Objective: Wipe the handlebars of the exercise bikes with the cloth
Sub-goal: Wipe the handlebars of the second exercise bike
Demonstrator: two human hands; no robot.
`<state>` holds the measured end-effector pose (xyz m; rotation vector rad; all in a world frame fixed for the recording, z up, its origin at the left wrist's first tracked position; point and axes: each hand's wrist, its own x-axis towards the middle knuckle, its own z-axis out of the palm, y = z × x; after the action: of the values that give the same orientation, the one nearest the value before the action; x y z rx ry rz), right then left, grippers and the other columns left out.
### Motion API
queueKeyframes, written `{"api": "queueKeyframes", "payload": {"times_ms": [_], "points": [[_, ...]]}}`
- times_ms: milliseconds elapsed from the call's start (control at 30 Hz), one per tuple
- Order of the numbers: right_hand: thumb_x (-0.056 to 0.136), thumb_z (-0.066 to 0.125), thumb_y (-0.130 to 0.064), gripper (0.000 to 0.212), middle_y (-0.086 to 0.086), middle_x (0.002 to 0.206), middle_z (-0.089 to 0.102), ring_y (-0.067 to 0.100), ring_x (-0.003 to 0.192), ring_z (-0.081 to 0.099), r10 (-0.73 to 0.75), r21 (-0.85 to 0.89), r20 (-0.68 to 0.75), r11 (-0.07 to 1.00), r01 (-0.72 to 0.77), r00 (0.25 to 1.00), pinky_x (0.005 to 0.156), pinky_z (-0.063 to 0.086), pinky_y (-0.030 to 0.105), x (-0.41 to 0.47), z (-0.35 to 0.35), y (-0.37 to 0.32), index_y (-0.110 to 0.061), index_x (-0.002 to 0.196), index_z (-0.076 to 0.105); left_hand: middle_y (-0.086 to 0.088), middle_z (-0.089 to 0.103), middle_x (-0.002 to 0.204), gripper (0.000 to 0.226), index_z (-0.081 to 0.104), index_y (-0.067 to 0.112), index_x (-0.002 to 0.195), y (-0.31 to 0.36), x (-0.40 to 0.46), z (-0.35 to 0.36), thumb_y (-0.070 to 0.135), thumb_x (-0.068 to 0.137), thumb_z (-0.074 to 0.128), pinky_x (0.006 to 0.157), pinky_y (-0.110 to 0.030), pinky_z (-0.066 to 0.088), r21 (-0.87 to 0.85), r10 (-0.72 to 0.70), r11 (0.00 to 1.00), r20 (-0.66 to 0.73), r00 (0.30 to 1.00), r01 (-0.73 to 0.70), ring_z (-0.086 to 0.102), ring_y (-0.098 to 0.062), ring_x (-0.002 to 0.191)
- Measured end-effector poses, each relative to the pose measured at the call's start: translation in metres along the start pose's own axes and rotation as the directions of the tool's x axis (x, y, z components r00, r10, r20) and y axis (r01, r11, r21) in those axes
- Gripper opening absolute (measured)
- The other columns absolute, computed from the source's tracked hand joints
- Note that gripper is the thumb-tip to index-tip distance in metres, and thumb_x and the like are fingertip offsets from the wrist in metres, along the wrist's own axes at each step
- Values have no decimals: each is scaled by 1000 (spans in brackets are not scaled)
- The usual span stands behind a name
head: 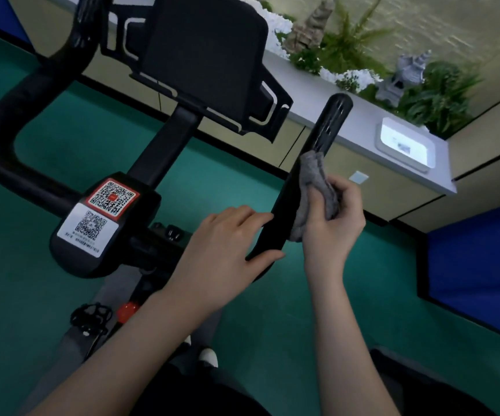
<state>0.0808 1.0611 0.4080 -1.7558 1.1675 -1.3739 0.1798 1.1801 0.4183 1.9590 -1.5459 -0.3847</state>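
A: In the head view, what is seen at the right-hand black padded handlebar (pixel 311 181) of the black exercise bike (pixel 179 136)?

B: A crumpled grey cloth (pixel 314 190) is pressed against the bar's right side, about halfway along its length. It is held by the right hand (pixel 332 217), whose grip is curled round the cloth, fingers bunched over the fabric.

A: And the left hand (pixel 227 250)?

B: It is laid on the lower end of the same bar. Its grip is loosely spread, fingers straight along the top and the thumb lying beneath.

A: What else is shown?

B: Two QR-code stickers (pixel 101 211) are fixed on the stem block, one red-framed, one white. A black screen back (pixel 203 55) is mounted above. A green floor (pixel 332 310) is seen below, and a white ledge surface (pixel 359 121) carrying green plants (pixel 434 94) lies behind.
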Motion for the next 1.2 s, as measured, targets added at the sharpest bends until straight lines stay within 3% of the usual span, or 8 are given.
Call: {"api": "queueKeyframes", "payload": {"times_ms": [100, 267, 533, 700, 833, 933, 1000, 1200], "points": [[87, 61, -4, 14, 2, 91, 63, 12, 85, 59, 145, 132, -137, 983, -126, 980, 78, 51, 29, 5, 1, 7, -13, 97, 59, 7, 60, 106, 55, 57, 20, 124, -1, -1, 0, 55, 82, 49, 84, -31, 44, -26, 8, 1000, -1, 1000, -8, 55, -13, 96], [89, 59, -8, 15, 2, 91, 63, 12, 86, 60, 267, 212, -55, 945, -250, 962, 80, 52, 34, -19, 9, 12, -22, 93, 58, 4, 62, 103, 52, 60, 16, 121, -2, -2, 1, 50, 82, 54, 81, -33, 49, -37, 28, 999, -43, 999, -30, 57, -15, 92], [86, 58, -17, 8, -3, 84, 63, 10, 81, 60, 407, 295, 1, 873, -389, 914, 75, 49, 29, -88, -5, 14, -17, 93, 58, 6, 61, 104, 42, 60, 17, 120, -5, -4, 1, 40, 85, 61, 83, -36, 51, -83, 42, 995, -61, 997, -47, 57, -13, 95], [91, 56, -4, 10, 5, 90, 63, 17, 86, 60, 432, 317, -1, 856, -409, 902, 82, 50, 41, -66, 1, 14, -12, 96, 57, 4, 61, 103, 39, 60, 16, 120, -7, -4, 4, 32, 85, 65, 82, -39, 51, -86, 52, 995, -73, 996, -59, 58, -15, 93], [90, 57, -15, 8, 4, 86, 62, 15, 81, 58, 473, 324, -8, 835, -445, 881, 78, 49, 40, -84, 0, 11, -10, 96, 57, 4, 61, 103, 38, 60, 15, 120, -7, -4, 3, 33, 87, 61, 81, -36, 51, -92, 56, 994, -80, 995, -63, 58, -14, 93], [89, 58, -22, 9, -1, 80, 64, 12, 76, 60, 534, 368, 70, 772, -519, 843, 70, 51, 29, -106, -7, 7, -15, 92, 61, 6, 60, 101, 37, 60, 16, 120, -6, -4, 3, 34, 88, 54, 81, -33, 50, -93, 58, 994, -82, 995, -65, 57, -12, 93], [92, 57, -15, 8, 2, 81, 66, 15, 78, 61, 576, 411, 119, 713, -568, 809, 71, 50, 31, -106, -8, 6, -18, 90, 64, 6, 60, 101, 37, 60, 17, 120, -6, -4, 3, 34, 87, 54, 81, -31, 50, -87, 57, 994, -83, 995, -64, 57, -12, 94], [96, 48, -3, 13, 12, 85, 65, 21, 77, 61, 621, 515, 272, 551, -656, 735, 66, 53, 28, -66, 3, 12, -1, 98, 61, 8, 60, 102, 38, 59, 19, 121, -6, -5, 4, 36, 88, 52, 79, -27, 48, -71, 54, 996, -80, 995, -60, 56, -10, 93]]}}
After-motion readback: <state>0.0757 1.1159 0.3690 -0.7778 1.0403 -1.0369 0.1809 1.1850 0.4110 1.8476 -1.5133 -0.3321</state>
